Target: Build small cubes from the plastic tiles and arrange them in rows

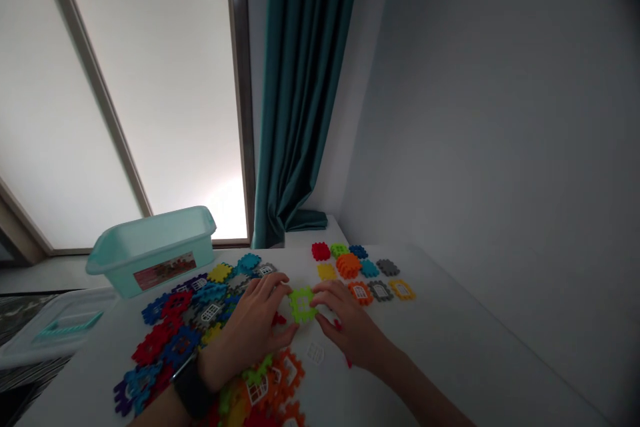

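Observation:
A lime-green square frame piece with notched edges and an open middle is between my two hands near the table's centre. My left hand, with a dark watch on the wrist, has its fingertips at the piece's left edge. My right hand pinches the right edge between thumb and fingers. Just below the green piece lies a small white window insert. Red bits show partly behind both hands. Beneath and around my left arm spreads a pile of red, blue, yellow, grey and orange notched pieces.
Sorted pieces lie at the back right, with an orange stack among them. A mint-green tub stands at the back left, beside a clear lid. Behind the white table hangs a teal curtain.

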Motion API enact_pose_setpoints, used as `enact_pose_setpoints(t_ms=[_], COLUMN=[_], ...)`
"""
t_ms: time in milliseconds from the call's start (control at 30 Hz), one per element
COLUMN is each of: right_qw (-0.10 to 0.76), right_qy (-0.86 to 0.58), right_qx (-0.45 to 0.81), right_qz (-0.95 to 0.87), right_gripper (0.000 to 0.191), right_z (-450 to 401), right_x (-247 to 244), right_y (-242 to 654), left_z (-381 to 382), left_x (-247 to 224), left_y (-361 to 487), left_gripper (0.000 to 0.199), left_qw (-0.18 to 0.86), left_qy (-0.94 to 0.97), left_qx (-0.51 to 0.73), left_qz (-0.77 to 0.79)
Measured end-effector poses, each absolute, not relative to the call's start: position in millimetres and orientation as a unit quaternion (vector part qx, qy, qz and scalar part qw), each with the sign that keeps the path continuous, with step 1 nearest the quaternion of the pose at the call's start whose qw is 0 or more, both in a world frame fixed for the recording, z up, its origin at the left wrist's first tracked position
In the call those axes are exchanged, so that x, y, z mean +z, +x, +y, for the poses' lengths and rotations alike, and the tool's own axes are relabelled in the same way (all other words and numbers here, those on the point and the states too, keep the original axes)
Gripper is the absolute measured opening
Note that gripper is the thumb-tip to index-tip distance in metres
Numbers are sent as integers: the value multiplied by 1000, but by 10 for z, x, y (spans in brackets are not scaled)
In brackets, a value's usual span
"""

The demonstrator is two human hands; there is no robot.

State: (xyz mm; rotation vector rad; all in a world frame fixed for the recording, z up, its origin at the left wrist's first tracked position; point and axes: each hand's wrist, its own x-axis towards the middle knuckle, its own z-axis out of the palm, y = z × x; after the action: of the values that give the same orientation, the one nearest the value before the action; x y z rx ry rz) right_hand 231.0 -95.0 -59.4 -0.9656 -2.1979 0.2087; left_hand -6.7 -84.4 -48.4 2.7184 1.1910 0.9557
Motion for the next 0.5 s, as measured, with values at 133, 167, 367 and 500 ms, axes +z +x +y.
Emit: enact_pose_setpoints(t_ms=[133, 167, 367, 500], right_qw=[369, 373, 389, 407], right_qy=[-379, -379, -382, -387], right_qx=[57, 52, 41, 30], right_qz=[-847, -846, -837, -827], right_gripper=[23, 23, 17, 17], right_z=[-829, -799, -616, -449], right_x=[-550, -537, -505, -506], right_y=[2526, 2577, 2842, 2992], left_z=[-705, -666, -416, -257], left_x=[-447, -448, -466, -440], left_y=[141, 187, 394, 501], left_gripper=[44, 43, 42, 38], left_qw=[31, 38, 64, 86], left_qy=[870, 870, 873, 874], left_qx=[319, 321, 304, 293], left_qz=[375, 372, 376, 376])
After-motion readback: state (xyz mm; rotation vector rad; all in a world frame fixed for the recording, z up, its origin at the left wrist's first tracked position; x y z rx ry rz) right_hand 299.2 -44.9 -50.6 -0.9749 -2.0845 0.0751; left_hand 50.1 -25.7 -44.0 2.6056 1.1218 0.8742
